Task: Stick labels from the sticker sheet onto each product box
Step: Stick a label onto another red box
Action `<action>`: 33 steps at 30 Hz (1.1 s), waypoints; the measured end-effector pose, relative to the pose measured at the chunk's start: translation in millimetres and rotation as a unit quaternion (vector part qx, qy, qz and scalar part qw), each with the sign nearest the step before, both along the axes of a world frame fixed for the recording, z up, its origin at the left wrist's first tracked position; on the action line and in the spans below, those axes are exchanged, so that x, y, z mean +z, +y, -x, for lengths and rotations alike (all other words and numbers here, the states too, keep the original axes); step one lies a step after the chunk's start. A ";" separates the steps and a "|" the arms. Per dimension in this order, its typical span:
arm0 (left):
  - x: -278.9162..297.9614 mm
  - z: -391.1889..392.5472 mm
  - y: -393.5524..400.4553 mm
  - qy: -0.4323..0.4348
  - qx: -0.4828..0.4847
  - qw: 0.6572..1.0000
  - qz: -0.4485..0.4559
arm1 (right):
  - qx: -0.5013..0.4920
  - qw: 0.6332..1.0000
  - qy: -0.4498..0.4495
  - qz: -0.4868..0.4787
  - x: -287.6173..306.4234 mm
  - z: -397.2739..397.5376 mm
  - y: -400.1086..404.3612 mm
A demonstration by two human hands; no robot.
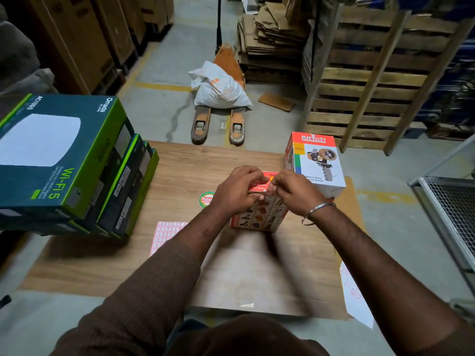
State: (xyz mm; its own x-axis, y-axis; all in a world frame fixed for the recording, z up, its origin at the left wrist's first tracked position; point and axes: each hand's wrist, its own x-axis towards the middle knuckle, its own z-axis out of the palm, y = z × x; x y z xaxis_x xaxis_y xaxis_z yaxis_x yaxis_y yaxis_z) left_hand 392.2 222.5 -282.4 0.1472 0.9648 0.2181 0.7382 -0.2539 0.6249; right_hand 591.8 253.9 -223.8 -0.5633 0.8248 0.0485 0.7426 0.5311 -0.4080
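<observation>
Fingers (253, 176) of our left hand (236, 191) curl over the top of a small red-topped product box (259, 214), and those of our right hand (290, 191) bend in to meet them, fingertips pinched together at the top edge; whether a label sits between them we cannot tell, it is too small and hidden. That cardboard box is printed with a grid of small pictures on its near face and stands upright on a wood-grain table (180, 160) directly beneath the fingers. Far to the left of the fingers we see a stack of glossy dark-and-green Wi-Fi boxes (59, 160), flat and square, at least four, leaning against one another. Nearer, below and left of the fingers, lies the sticker sheet (167, 232), a thin page of small red-bordered rectangles, partly covered by our left forearm in its ribbed brown sleeve. A round green-rimmed sticker (207, 199) lies just left of our left hand. Under the box spreads one flat sheet of brown cardboard (270, 278). Just right of the fingers and a little beyond them stands one white and red tape dispenser box (316, 160), upright. A thin metal bangle (317, 213) rings our right wrist.
</observation>
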 end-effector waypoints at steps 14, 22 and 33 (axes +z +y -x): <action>-1.3 -0.9 -1.1 0.009 0.006 1.000 0.004 | 0.014 1.000 -0.008 -0.010 2.7 1.2 -7.8; -2.6 -1.0 -0.6 0.008 -0.008 1.000 0.001 | 0.034 0.999 -0.016 -0.023 2.7 1.2 -12.2; -8.3 -6.0 -4.7 -0.019 0.012 0.999 -0.042 | 0.037 0.999 -0.009 -0.025 2.0 1.6 -14.7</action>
State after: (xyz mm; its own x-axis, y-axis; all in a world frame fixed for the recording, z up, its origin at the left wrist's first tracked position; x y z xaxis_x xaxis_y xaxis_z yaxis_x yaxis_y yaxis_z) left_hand 398.2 217.9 -290.8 0.1136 0.9460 0.3036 0.7215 -0.2886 0.6294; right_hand 590.2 239.1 -221.8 -0.6243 0.7772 0.0784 0.7069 0.6048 -0.3667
